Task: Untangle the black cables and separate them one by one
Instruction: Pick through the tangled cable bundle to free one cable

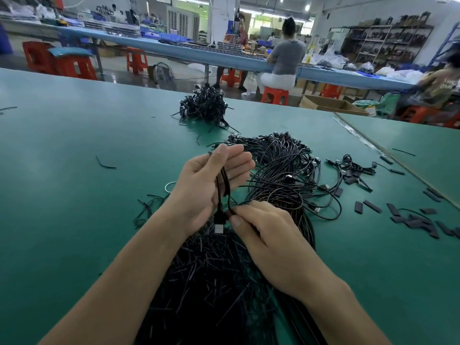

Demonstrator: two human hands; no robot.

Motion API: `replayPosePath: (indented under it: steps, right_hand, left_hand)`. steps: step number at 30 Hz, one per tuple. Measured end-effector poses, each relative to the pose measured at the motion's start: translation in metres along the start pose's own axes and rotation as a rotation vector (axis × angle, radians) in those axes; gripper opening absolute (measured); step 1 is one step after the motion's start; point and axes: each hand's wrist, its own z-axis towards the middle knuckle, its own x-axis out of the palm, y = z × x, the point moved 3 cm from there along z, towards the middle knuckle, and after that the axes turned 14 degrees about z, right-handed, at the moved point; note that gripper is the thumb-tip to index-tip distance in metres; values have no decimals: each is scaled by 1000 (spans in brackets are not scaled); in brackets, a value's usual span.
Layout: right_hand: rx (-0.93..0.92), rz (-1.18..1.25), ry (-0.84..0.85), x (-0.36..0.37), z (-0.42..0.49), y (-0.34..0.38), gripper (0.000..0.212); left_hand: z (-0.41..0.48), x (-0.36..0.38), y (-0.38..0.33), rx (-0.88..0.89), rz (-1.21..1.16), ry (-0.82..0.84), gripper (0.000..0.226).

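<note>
While the green table (74,175) bears the main tangle of black cables (281,170) near its middle, I note left hand (206,185) pinching one looped cable (220,189) under its thumb, right hand (263,232) pinching that strand beside the plug (219,226), so best I draw it slowly, feeding slack, no yanking.

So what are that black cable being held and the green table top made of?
The cable: black jacket, looks like flexible plastic or rubber, slightly glossy; it bends in smooth loops. Its plug has a silvery tip, probably metal. The table top: matte green mat, perhaps rubber or vinyl; faint soft sheen, no grain.
</note>
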Motion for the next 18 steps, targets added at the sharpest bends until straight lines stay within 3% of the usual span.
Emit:
replayPosePath:
  steps: [3, 6, 8, 12, 18]
  right_hand:
    - [-88, -80, -52, -10, 0, 6, 23]
    - [-108, -48, -178, -26, 2, 2, 15]
    - [-83, 51, -276, -35, 3, -5, 3]
    - [7, 357, -367, -46, 5, -21, 16]
    - [47, 728, -33, -43, 8, -20, 13]
  left_hand:
    - [-5, 5, 1, 73, 492, -35, 26]
    - [-12, 16, 5, 9, 835, 124, 48]
    - [-17, 22, 8, -148, 732, 267, 55]
    - [-19, 19, 6, -223, 654, 338, 62]
    - [-23, 19, 0, -323, 357, 548, 47]
